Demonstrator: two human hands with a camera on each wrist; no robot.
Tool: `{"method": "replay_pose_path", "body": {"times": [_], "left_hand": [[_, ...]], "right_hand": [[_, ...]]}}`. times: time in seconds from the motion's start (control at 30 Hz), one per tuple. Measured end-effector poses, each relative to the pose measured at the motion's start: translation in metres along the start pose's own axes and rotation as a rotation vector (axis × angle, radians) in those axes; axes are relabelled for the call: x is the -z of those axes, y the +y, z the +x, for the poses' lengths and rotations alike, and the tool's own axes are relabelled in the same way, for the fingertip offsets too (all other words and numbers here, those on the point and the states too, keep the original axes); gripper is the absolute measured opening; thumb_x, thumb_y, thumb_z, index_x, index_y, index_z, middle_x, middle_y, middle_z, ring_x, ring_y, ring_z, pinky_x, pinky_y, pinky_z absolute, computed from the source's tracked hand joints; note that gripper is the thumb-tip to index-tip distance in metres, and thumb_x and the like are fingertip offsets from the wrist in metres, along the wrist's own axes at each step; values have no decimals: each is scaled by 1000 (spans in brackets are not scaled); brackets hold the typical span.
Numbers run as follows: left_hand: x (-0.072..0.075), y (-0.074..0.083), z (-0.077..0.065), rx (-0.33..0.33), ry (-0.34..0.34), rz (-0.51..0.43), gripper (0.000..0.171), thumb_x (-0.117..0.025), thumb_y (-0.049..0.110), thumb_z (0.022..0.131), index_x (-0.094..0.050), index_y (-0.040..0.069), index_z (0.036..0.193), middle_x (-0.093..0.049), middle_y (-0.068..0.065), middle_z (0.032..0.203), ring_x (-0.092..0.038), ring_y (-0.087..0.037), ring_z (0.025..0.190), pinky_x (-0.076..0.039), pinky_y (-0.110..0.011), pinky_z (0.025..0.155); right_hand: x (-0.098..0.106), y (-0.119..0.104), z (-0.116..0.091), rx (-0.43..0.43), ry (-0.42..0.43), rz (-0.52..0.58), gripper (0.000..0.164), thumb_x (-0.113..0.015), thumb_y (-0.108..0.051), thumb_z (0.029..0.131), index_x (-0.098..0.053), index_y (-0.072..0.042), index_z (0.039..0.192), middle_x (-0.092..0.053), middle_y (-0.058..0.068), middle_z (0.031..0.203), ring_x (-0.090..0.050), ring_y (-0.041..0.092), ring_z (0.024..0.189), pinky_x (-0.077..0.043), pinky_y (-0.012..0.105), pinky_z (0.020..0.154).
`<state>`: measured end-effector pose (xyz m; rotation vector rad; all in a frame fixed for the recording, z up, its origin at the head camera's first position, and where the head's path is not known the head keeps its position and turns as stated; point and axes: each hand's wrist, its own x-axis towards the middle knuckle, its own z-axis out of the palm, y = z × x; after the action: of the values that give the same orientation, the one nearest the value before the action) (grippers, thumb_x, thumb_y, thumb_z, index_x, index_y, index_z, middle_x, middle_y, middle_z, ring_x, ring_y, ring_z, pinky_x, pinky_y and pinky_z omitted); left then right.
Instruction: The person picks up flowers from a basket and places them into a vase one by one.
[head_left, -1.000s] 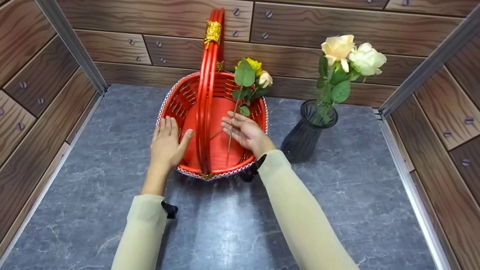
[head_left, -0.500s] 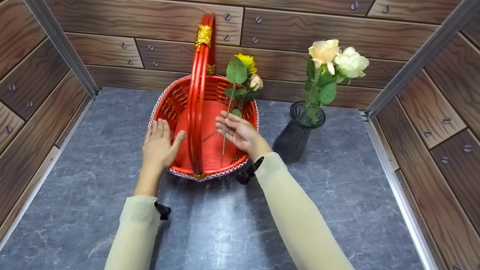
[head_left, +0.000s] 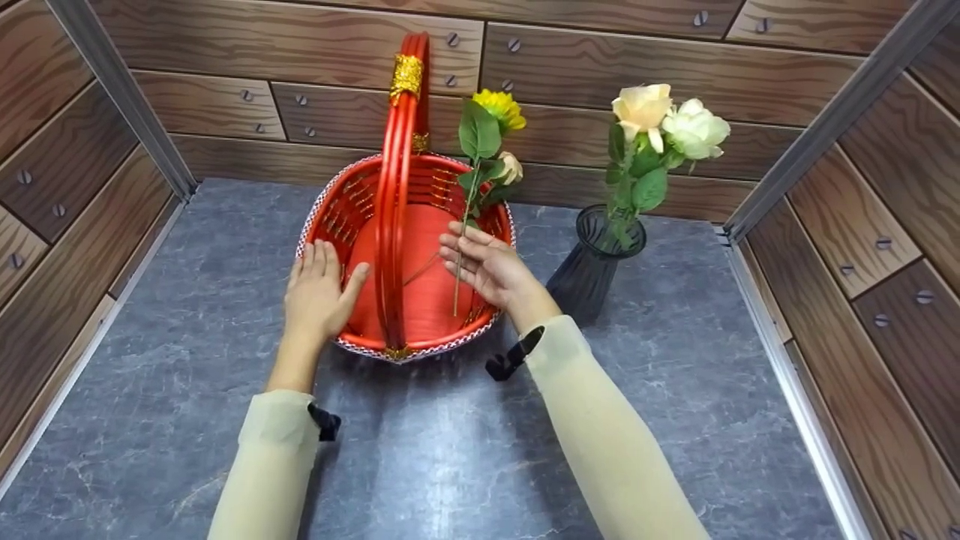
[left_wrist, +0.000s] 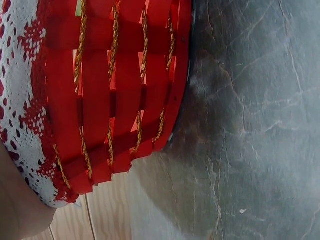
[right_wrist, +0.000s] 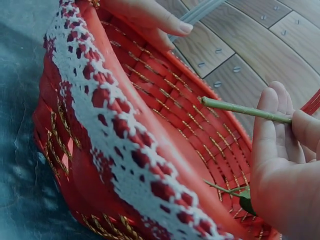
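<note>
Red plastic slats form the oval basket (head_left: 427,229) before us, its white lace edging (left_wrist: 20,90) running round the rim and its tall red hooped handle (head_left: 391,180) bound with gold tinsel (head_left: 406,75) at the top. Our left hand (head_left: 315,296) rests on the left rim with fingers straight and the thumb spread toward the inside, gripping nothing that we can see. Our right hand (head_left: 491,268) pinches a thin green stem (right_wrist: 235,108) between thumb and forefinger, the other fingers loosely extended. That stem's cut end hangs over the basket floor; its upper part leads past a broad green leaf (head_left: 480,129) toward a bright yellow flower (head_left: 500,110) above the back right rim. Below it we see a pale peach rosebud (head_left: 510,169), and another stem (head_left: 421,271) slants inside the basket. Just right of the basket, a dark ribbed translucent vase (head_left: 589,277) stands on the grey marbled surface (head_left: 435,465), holding a peach rose (head_left: 643,109) and a creamy white bloom (head_left: 697,129).
</note>
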<state>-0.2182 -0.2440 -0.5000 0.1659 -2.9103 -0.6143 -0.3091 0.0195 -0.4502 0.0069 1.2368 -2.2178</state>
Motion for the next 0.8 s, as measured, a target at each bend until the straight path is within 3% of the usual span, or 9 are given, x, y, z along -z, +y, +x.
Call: {"method": "replay_pose_path", "body": {"times": [0.8], "left_hand": [[1, 0, -2, -5, -4, 0, 92, -20, 66, 101, -18, -9, 155, -18, -27, 162, -8, -40, 153, -2, -49, 125]], "right_hand": [[18, -44, -45, 118, -20, -86, 46, -51, 1, 101, -44, 5, 146, -69, 17, 120, -72, 21, 97, -58, 32, 88]]}}
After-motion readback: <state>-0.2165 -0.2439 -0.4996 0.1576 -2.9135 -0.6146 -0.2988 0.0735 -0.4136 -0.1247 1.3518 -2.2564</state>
